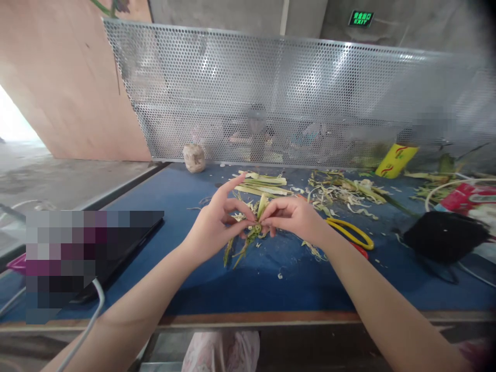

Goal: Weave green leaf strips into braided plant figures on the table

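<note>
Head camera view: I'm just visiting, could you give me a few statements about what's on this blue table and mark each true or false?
1. Both hands, the left hand and the right hand, pinch the same small woven leaf piece. True.
2. The yellow-handled scissors are held in the right hand. False: they lie on the blue table, beside the right wrist.
3. Cut leaf strips lie beyond the hands. True.
4. A solid brick wall stands behind the table. False: a perforated metal screen stands there.
5. The black pouch lies on the left. False: it lies on the right.
</note>
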### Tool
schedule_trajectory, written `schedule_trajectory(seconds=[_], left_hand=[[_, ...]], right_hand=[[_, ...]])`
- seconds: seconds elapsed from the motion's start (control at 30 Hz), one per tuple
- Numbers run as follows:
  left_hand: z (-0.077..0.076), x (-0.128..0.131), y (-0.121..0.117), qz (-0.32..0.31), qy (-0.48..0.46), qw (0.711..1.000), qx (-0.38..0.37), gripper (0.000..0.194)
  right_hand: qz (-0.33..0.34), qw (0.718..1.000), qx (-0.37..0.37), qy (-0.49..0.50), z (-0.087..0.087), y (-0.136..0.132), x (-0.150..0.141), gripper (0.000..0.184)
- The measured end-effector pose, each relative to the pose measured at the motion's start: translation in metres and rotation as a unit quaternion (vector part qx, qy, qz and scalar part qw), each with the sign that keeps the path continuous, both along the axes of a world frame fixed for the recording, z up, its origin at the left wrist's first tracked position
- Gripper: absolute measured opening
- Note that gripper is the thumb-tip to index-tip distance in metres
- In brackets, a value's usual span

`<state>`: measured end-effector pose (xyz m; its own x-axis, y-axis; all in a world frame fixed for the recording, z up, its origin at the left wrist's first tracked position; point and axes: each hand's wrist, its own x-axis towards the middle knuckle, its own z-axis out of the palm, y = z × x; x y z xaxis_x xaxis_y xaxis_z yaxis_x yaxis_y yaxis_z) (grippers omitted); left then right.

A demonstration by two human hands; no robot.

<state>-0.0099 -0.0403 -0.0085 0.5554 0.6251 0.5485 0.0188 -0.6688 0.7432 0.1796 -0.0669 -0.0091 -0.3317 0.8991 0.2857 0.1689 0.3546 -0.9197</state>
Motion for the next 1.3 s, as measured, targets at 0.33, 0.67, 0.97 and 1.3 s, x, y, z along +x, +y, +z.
schedule_trajectory(seconds=[0.33, 0.67, 0.97, 1.3], left_hand=[[-0.002, 0.0, 0.001, 0.009, 0.009, 0.997, 0.081, 0.066], [-0.002, 0.002, -0.005, -0.041, -0.005, 0.994, 0.097, 0.087], [0.007, 0.003, -0.003, -0.064, 0.041, 0.994, 0.079, 0.094], [0.012, -0.008, -0.006, -0.026, 0.06, 0.998, 0.003, 0.085]], right_hand=[[0.001, 0.998, -0.041, 0.05, -0.002, 0.003, 0.001, 0.017], [0.04, 0.998, -0.052, 0.006, 0.004, 0.001, 0.004, 0.011], [0.088, 0.994, -0.057, -0.007, 0.008, -0.001, 0.005, 0.007], [0.087, 0.994, -0.064, 0.027, -0.001, 0.005, 0.004, 0.006]])
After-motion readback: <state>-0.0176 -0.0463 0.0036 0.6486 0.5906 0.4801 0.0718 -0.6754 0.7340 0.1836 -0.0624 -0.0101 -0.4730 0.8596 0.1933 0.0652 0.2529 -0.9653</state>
